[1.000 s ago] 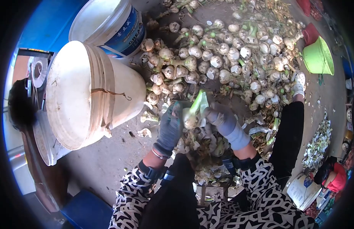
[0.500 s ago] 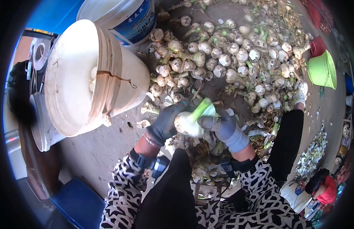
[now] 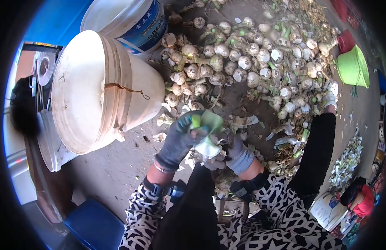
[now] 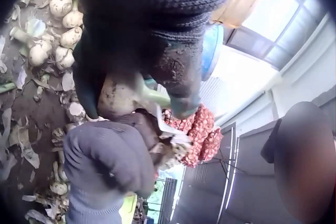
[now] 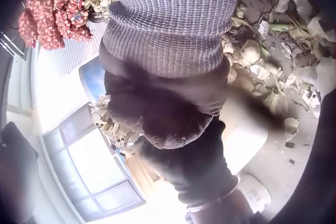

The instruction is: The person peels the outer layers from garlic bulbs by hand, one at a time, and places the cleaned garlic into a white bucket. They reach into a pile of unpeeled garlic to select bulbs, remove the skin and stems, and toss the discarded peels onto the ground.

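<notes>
In the head view a bulb with a green stem and loosened white skin (image 3: 208, 148) is between two gloved hands. The left hand (image 3: 177, 139) grips its stem side, fingers curled round it; in the left wrist view the bulb's dirty round side (image 4: 116, 98) shows between that hand (image 4: 157, 50) and the other glove. The right hand (image 3: 234, 156) pinches the skin at the bulb's lower right, its fingertips partly hidden. In the right wrist view the right hand's curled glove (image 5: 163, 103) covers most of the bulb, with pale roots or skin (image 5: 113, 124) showing beside it.
A heap of bulbs (image 3: 243, 62) covers the floor ahead. White buckets (image 3: 80, 91) stand at the left, a green bucket (image 3: 353, 66) at the right. Peeled scraps (image 3: 346, 162) lie at the right, near a person in red (image 3: 363, 202). A blue stool (image 3: 93, 223) is at lower left.
The stem has swung from pointing up right to lying under the left hand's fingers. The right hand has moved down and left, and more white skin hangs loose from the bulb.
</notes>
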Demonstrator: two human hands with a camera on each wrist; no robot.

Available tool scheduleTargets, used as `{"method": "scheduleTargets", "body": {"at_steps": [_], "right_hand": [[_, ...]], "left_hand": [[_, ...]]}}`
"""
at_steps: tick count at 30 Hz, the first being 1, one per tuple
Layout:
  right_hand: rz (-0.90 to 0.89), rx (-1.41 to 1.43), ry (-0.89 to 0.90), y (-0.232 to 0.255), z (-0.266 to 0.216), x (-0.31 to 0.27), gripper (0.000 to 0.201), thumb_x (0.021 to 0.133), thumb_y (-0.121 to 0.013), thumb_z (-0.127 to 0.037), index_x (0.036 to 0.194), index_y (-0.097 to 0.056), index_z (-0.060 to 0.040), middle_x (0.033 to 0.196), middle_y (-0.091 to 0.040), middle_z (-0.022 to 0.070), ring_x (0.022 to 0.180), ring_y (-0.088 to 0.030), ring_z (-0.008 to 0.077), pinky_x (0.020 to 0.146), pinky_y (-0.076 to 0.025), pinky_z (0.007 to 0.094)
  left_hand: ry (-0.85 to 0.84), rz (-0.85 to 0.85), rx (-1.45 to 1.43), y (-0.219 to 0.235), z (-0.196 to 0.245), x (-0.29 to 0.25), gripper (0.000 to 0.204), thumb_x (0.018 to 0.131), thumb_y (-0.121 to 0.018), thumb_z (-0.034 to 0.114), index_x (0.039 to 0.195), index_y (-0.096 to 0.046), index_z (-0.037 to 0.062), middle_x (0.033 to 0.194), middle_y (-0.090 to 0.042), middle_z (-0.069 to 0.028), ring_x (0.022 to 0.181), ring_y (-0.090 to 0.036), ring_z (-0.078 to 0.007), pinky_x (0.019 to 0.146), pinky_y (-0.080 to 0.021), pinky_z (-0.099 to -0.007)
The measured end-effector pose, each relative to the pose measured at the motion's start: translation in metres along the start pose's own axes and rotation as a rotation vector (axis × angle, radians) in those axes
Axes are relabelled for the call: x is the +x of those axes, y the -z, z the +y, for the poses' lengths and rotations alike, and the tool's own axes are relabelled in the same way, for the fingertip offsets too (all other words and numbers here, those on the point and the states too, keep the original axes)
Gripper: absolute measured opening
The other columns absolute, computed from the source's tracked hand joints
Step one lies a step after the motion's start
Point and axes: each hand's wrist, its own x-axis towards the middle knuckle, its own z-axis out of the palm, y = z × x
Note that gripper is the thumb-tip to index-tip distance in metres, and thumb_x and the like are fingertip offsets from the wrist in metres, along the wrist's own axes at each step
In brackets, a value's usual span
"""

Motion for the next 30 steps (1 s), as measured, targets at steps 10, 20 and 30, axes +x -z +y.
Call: {"method": "scheduleTargets", "body": {"at_steps": [10, 20, 30], "right_hand": [[0.349, -0.342, 0.015, -0.019, 0.010, -0.136, 0.058, 0.080, -0.072, -0.024, 0.125, -0.050, 0.0051, 0.103, -0.065, 0.0184, 0.085, -0.067, 0.0326, 0.084, -0.054, 0.0458], [0.644, -1.675, 0.186, -0.097, -0.023, -0.033, 0.034, 0.085, -0.070, -0.038, 0.096, -0.061, -0.0071, 0.062, -0.062, 0.0058, 0.052, -0.061, 0.0130, 0.046, -0.047, 0.0266], [0.027, -0.350, 0.079, -0.109, 0.019, -0.085, 0.048, 0.084, -0.071, -0.040, 0.091, -0.062, 0.0073, 0.069, -0.060, 0.0067, 0.059, -0.058, 0.0135, 0.049, -0.044, 0.0278]], "left_hand": [[-0.057, -0.160, -0.712, -0.014, 0.032, 0.017, 0.042, 0.095, -0.047, 0.044, 0.096, -0.062, 0.0046, 0.103, -0.064, -0.0164, 0.120, -0.051, -0.0372, 0.108, -0.031, -0.0580], [-0.079, -0.185, -0.001, -0.003, 0.028, 0.009, 0.053, 0.095, -0.045, 0.046, 0.107, -0.061, -0.0031, 0.114, -0.062, -0.0241, 0.120, -0.052, -0.0399, 0.104, -0.038, -0.0488], [-0.017, 0.072, -0.837, -0.027, 0.023, 0.018, 0.042, 0.096, -0.047, 0.044, 0.108, -0.066, 0.0088, 0.114, -0.065, -0.0144, 0.120, -0.052, -0.0372, 0.101, -0.039, -0.0611]]}}
